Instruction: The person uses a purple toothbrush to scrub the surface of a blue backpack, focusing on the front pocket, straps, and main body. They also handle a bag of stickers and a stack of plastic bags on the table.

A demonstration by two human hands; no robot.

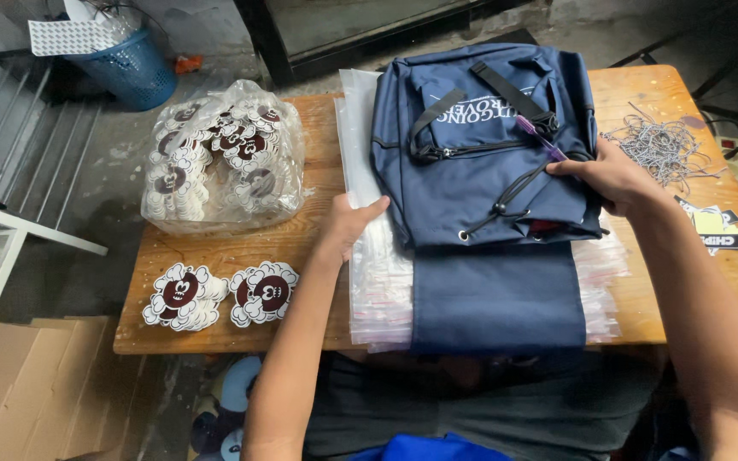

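Note:
A navy blue drawstring backpack [471,171] lies on a stack of clear zip bags [382,273] on the wooden table [241,256]. My left hand [348,224] rests on the stack at the bag's left edge, fingers apart, thumb touching the fabric. My right hand [610,175] grips the bag's right side near its black cord. A purple pen-like tool [541,141] sticks out from that hand's fingers, over the bag's front pocket. A second flat piece of navy fabric [497,299] lies below the bag, toward me.
A clear sack of round white-and-maroon stickers [224,158] sits at the table's left, with two loose piles [219,294] in front. Grey cords [664,145] and small cards [715,226] lie at the right. A blue basket [130,68] and cardboard boxes [36,388] stand on the floor.

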